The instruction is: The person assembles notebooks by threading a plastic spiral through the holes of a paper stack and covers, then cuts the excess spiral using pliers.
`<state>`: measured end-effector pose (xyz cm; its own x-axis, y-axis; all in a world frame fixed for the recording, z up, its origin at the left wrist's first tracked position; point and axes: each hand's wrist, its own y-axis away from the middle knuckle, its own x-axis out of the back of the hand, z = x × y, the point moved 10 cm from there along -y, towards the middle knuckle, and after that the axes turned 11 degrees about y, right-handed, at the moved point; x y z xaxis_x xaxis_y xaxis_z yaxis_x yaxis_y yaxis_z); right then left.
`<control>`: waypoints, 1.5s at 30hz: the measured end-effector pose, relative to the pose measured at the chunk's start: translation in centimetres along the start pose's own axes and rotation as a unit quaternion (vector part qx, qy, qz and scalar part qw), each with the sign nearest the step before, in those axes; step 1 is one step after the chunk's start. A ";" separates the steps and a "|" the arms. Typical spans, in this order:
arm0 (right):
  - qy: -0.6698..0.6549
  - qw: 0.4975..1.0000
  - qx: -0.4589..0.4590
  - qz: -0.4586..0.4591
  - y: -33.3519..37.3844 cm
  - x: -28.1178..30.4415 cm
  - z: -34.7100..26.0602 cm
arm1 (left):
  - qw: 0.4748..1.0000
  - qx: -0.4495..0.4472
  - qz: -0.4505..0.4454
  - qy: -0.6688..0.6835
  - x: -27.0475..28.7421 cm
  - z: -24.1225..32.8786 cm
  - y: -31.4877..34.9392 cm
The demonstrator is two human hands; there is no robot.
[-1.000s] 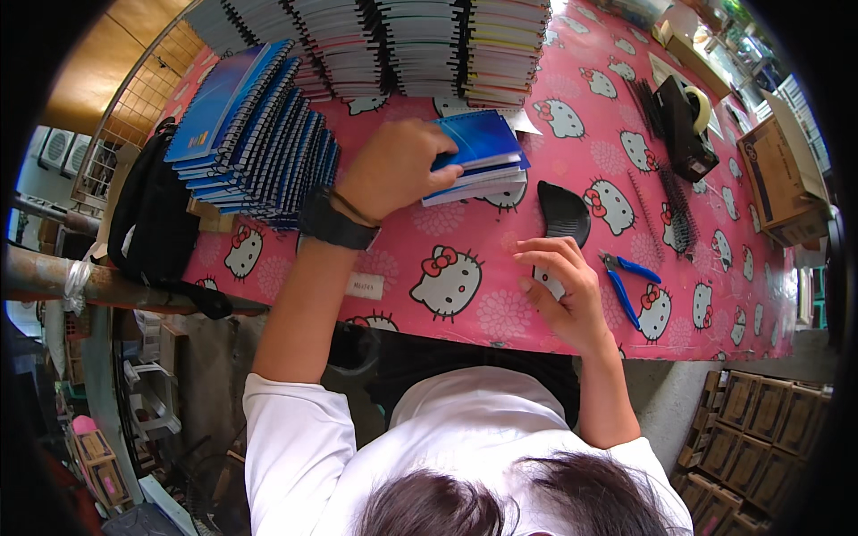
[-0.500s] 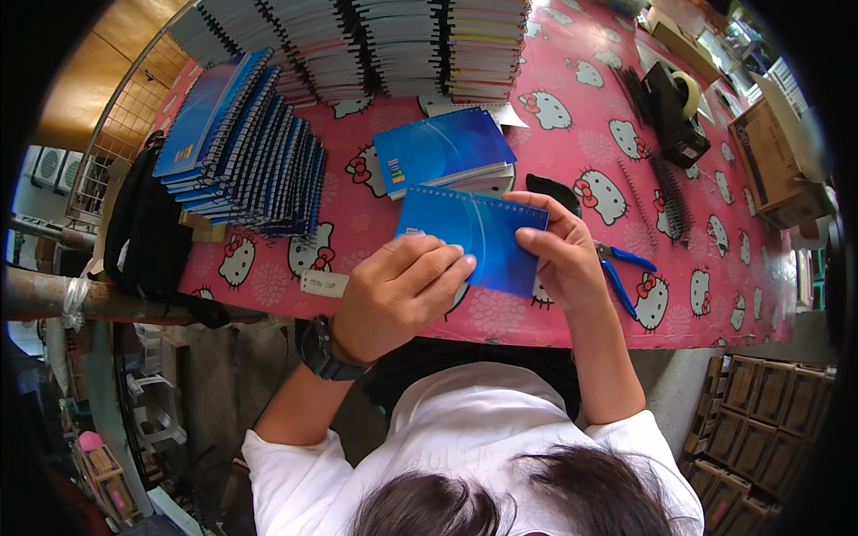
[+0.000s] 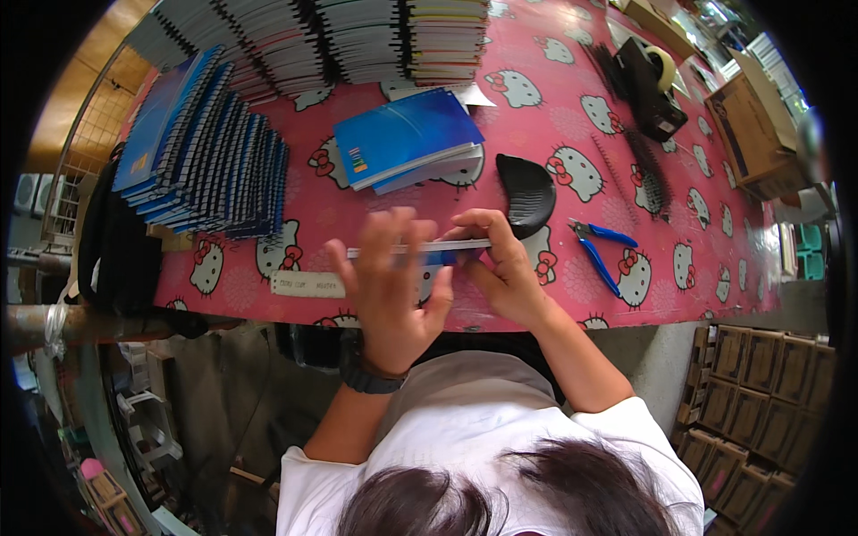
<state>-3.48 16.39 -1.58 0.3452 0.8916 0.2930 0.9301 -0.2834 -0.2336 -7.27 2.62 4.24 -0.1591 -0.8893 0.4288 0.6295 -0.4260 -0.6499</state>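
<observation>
A thin blue notebook (image 3: 447, 252) stands on edge at the near side of the pink patterned table (image 3: 626, 170), held between both hands. My left hand (image 3: 386, 286) presses flat against its near face, fingers spread. Gripping its right end is my right hand (image 3: 502, 268), thumb on the top edge. Just beyond lies a small stack of blue notebooks (image 3: 407, 138). A black curved piece (image 3: 527, 192) sits right of that stack, close to my right fingers.
A slanted pile of blue spiral notebooks (image 3: 201, 152) fills the left. Tall stacks of spiral-bound books (image 3: 340, 36) line the far edge. Blue-handled pliers (image 3: 603, 250) lie at right, with a black comb strip (image 3: 648, 179), a tape dispenser (image 3: 648, 85), and cardboard boxes (image 3: 755, 134).
My left hand took a blue notebook off the small stack and brought it toward me. Both hands have now turned it from flat to standing on edge.
</observation>
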 end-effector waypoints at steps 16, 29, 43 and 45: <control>0.401 0.910 0.040 0.103 -4.1 14.2 -2.8 | 0.993 -0.087 -0.076 0.025 -2.0 0.9 -1.0; 0.214 0.972 0.081 -0.045 -0.1 5.5 -4.7 | 0.991 -0.069 -0.094 0.067 -2.0 0.6 -1.4; 0.167 0.982 0.010 -0.093 1.0 4.5 -3.3 | 0.990 -0.013 -0.135 0.036 -3.2 1.7 -1.7; 0.134 0.984 -0.022 -0.120 0.9 4.3 -3.3 | 0.981 -0.026 -0.191 -0.001 -4.3 2.3 -0.8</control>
<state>-0.74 18.75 2.53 0.1303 0.8118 0.5693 0.9913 -0.0963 -0.0896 -5.38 7.21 4.32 -0.3742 -0.6621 0.6493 0.4849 -0.7366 -0.4715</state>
